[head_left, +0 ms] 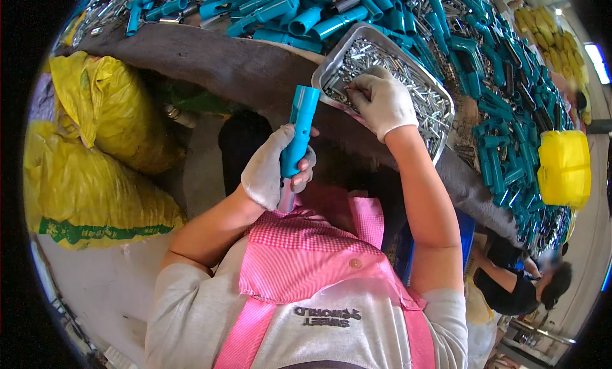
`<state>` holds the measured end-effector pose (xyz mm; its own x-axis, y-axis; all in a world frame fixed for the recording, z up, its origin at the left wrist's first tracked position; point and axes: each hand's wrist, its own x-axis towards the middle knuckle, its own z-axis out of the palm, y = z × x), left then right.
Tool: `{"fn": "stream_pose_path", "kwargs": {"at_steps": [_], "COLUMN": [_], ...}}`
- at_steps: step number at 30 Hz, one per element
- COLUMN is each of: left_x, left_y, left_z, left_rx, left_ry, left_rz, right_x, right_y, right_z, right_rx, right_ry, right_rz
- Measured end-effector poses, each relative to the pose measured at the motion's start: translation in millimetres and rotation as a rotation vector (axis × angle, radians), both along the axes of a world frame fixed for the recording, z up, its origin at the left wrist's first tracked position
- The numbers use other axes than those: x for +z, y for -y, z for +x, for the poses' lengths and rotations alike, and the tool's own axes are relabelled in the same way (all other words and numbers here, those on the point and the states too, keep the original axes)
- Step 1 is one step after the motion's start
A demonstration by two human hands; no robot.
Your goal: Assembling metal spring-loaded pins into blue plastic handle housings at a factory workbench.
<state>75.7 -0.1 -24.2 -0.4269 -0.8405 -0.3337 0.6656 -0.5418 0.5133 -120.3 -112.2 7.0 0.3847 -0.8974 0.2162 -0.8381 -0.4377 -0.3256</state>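
At the near edge of the desk (210, 53), the right grip (387, 104) is over a tray (327, 96) with metal pins (430, 108) in it. Left of it, nearer, the left grip (269, 167) has a tube (302, 127). Tubular housings (274, 11) lie behind and right of the tray; sacks (115, 114) sit left, a jerrycan (564, 168) far right.

From mid-view, I could pass a hand along the bare grey bench edge (217, 54) at eleven o'clock, below the heaped teal parts (280, 13) that block twelve and beside the yellow sacks (95, 184) at nine to ten. At one, the metal tray (326, 64) raises a rim, and my right hand (386, 101) crowds its opening; a yellow container (564, 171) blocks three.
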Motion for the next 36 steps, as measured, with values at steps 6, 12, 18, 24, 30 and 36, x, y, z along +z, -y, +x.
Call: {"fn": "stream_pose_path", "kwargs": {"at_steps": [6,12,18,24,30,36], "left_x": [5.5,14.5,11.9,11.7,9.5,4.0], "left_y": [6.1,12.2,4.9,2.6,1.9,12.8], "left_z": [-1.9,-11.6,-17.7,-17.4,-6.3,-8.1], "left_rx": [-0.033,-0.08,0.053,0.119,0.03,0.108], "left_ry": [-0.067,0.065,0.397,0.534,0.563,0.214], "left_rz": [0.051,-0.015,-0.318,-0.63,-0.356,-0.155], "right_x": [22.8,19.8,14.4,-13.4,25.5,4.5], "right_y": [-23.6,-69.7,-75.3,-85.8,-54.7,-0.4], "right_z": [-0.4,11.4,9.9,17.2,8.5,0.2], "right_rx": [-0.1,0.092,-0.063,-0.111,0.071,0.076], "right_ry": [0.464,0.717,0.849,1.375,0.742,0.083], "right_rz": [0.291,0.566,0.727,1.013,0.793,0.083]}}
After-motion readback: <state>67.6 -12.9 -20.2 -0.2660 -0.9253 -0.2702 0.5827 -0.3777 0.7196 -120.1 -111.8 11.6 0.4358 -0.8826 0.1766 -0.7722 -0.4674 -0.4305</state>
